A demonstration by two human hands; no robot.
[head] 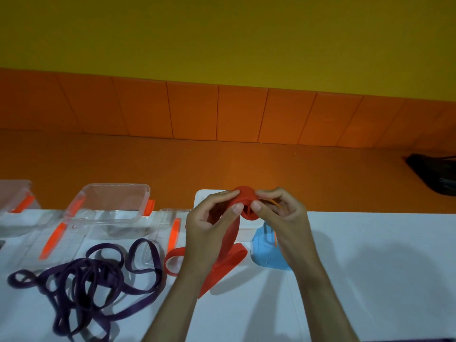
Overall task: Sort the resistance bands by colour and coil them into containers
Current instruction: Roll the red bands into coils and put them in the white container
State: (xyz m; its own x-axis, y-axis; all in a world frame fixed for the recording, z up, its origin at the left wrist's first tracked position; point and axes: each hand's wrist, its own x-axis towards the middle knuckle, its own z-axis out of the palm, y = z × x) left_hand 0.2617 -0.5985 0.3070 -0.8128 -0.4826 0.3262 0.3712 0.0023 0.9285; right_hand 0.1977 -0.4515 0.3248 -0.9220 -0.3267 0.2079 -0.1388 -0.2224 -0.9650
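Both my hands hold a red resistance band (230, 253) above the white table (370, 267). Its upper end is rolled into a small coil between my fingertips, and its loose tail hangs down onto the table. My left hand (212, 223) pinches the coil's left side; my right hand (278, 215) pinches its right side. A tangle of purple bands (93, 277) lies at the left. A blue band (267, 253) sits coiled in a container under my right wrist, partly hidden. A clear container (111, 206) with orange clips stands open at the back left.
Clear lids with orange clips (53, 240) lie flat in front of the containers. Another clear container (14, 201) stands at the far left edge. A white container (201, 198) shows behind my hands. Beyond the table are an orange floor and a dark bag (434, 174).
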